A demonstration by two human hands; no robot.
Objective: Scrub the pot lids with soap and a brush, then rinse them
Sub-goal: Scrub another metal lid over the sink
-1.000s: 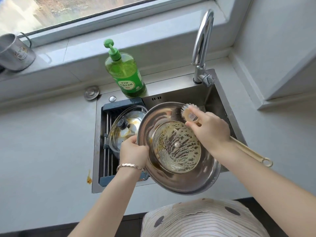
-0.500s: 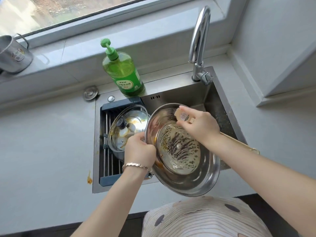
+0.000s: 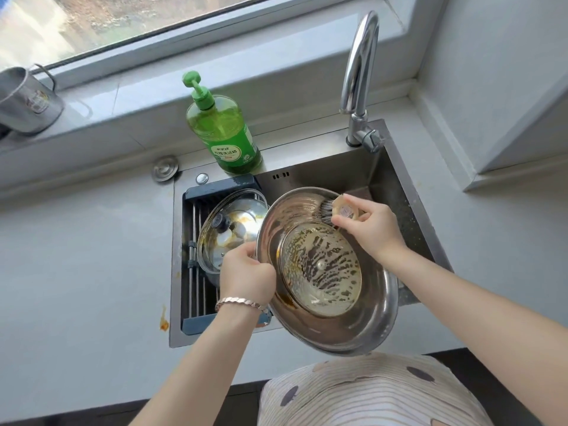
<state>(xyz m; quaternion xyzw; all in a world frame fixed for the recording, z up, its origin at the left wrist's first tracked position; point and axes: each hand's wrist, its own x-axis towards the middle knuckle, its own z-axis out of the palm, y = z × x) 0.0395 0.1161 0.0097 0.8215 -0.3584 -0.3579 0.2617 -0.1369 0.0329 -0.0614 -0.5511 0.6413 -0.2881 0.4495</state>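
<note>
A large steel pot lid (image 3: 362, 327) with a glass centre, underside up and streaked with soapy foam, is tilted over the sink (image 3: 396, 186). My left hand (image 3: 246, 273) grips its left rim. My right hand (image 3: 373, 227) holds a round-headed brush (image 3: 333, 212), its bristles pressed on the lid's upper inner rim. A second glass lid (image 3: 229, 230) with a dark knob lies on the dark drain rack (image 3: 196, 262) at the sink's left. A green soap bottle (image 3: 222, 132) stands behind the sink.
The chrome tap (image 3: 358, 87) arches over the sink's back right corner. A metal mug (image 3: 26, 101) sits on the windowsill at far left. A sink plug (image 3: 165, 168) lies on the grey counter. An orange stain (image 3: 163, 322) marks the counter left of the sink.
The brush has swept from the lid's glass centre up to its upper rim. My left hand keeps its grip on the lid's left rim.
</note>
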